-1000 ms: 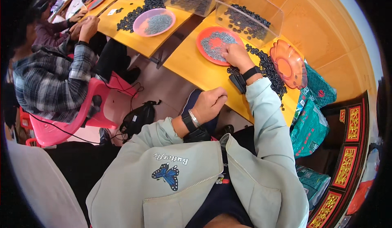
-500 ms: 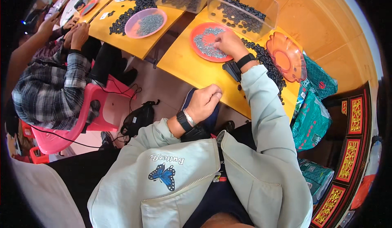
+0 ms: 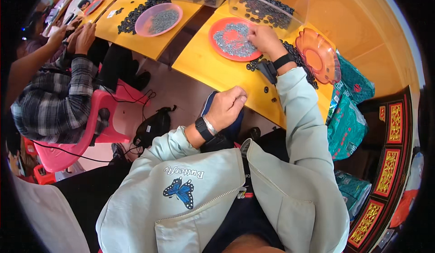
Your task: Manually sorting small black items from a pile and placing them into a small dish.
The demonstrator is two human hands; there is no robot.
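Observation:
My right hand (image 3: pixel 266 39) hovers at the right rim of a red-orange plate (image 3: pixel 215 47), its fingertips pinched together. A heap of small silver metal pieces (image 3: pixel 244 50) covers much of that plate, too fine to name surely. Whatever those fingers hold, if anything, is too small to see. Just off the near table edge is my left hand (image 3: pixel 224 109), fingers curled closed; their contents are hidden. Small round black parts (image 3: pixel 253 65) lie beside the plate and under my right wrist, and a few sit loose nearer me.
Behind the plate stands a clear plastic bin (image 3: pixel 267 13) with black parts. An orange scalloped dish (image 3: pixel 319 58) sits right, with green bags (image 3: pixel 346 117) beside the table. Leftward, another yellow table (image 3: pixel 149 44) bears a pink bowl (image 3: pixel 141 25); a person in a plaid shirt (image 3: pixel 54 99) sits there.
My right hand has moved from over the plate's middle to its right rim, fingers still pinched. My left hand stays closed near the table edge. The whole view has shifted slightly.

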